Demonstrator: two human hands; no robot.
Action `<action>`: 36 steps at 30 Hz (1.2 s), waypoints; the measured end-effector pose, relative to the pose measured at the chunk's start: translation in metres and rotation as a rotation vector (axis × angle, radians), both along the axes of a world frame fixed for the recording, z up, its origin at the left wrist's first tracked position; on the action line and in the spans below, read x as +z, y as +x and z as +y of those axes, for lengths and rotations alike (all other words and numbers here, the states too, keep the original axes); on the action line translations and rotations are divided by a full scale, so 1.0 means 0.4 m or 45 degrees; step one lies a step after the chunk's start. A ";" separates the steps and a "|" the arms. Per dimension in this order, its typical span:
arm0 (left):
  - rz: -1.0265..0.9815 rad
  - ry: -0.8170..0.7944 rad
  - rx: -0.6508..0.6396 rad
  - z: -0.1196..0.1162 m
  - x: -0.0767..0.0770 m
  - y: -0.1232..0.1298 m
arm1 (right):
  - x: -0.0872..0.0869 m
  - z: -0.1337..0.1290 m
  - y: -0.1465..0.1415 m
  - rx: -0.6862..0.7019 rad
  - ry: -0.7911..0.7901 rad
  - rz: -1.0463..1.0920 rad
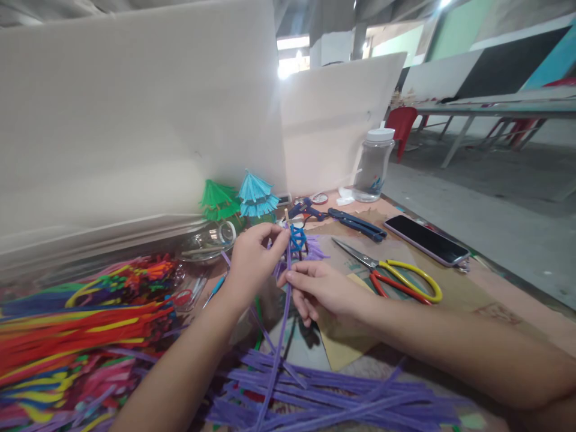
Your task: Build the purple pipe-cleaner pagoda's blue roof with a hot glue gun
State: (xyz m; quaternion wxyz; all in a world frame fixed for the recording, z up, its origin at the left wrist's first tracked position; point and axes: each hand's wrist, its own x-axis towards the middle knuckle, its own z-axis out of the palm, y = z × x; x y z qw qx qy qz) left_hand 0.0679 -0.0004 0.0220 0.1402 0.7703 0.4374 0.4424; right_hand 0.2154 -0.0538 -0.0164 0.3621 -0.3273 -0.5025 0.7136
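My left hand [263, 252] is closed, thumb and fingers pinching a small craft piece on a thin wooden stick [287, 217]. The piece has a blue pipe-cleaner lattice [297, 237] and a purple fringe [318, 247] at its side. My right hand [315, 287] sits just below, thumb and forefinger closed on a long purple pipe cleaner [279, 336] that runs from the piece down towards me. Its other fingers are loosely curled. Part of the piece is hidden behind my left fingers. Purple pipe cleaners [333, 396] lie loose under my forearms.
Multicoloured pipe cleaners [90, 324] are heaped at left. Scissors [387, 273], blue-handled pliers [357, 225], a glue gun [306, 208] and a phone [427, 240] lie at right. Behind stand green [219, 200] and blue [257, 195] tiered umbrella shapes and a clear jar [374, 165].
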 end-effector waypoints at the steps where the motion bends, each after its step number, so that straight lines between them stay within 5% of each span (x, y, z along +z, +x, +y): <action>1: 0.005 0.005 -0.002 -0.002 0.001 0.000 | -0.004 0.000 -0.001 0.007 -0.004 0.007; 23: -0.042 -0.068 -0.015 -0.006 0.004 -0.003 | -0.015 -0.002 -0.002 0.034 0.026 -0.062; 30: -0.032 -0.067 -0.023 -0.004 0.005 -0.005 | 0.048 -0.006 0.044 0.394 0.036 -0.335; 36: -0.044 -0.080 -0.031 -0.003 0.005 -0.003 | 0.127 -0.011 0.104 0.430 0.457 -0.874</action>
